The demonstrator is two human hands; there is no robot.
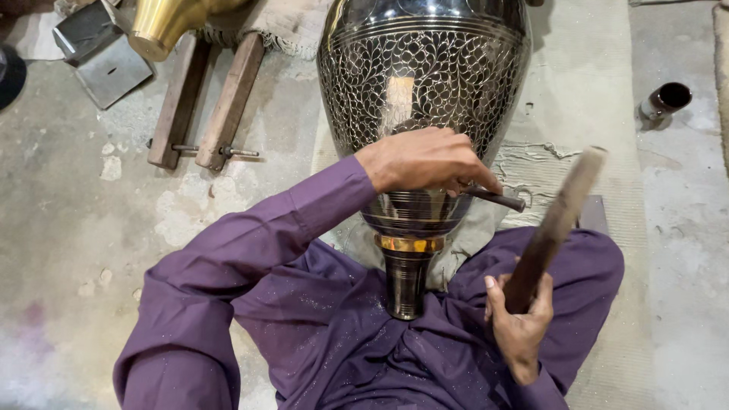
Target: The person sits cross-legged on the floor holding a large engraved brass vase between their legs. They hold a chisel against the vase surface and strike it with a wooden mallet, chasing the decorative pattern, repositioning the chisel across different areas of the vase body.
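A large dark metal vase (422,76) with engraved leaf patterns lies across my lap, its narrow foot (406,285) pointing toward me. My left hand (425,159) rests on the vase's lower body and grips a thin dark metal chisel (497,199), whose tip sticks out to the right. My right hand (520,323) holds a long wooden stick (558,220), raised and slanting up to the right of the vase. Purple sleeves and purple trousers cover my arms and legs.
A woven mat (585,99) lies under the vase on the concrete floor. Two wooden bars joined by a bolt (205,106) lie at upper left, beside a brass vessel (163,23) and metal blocks (99,49). A small dark cup (666,99) stands at right.
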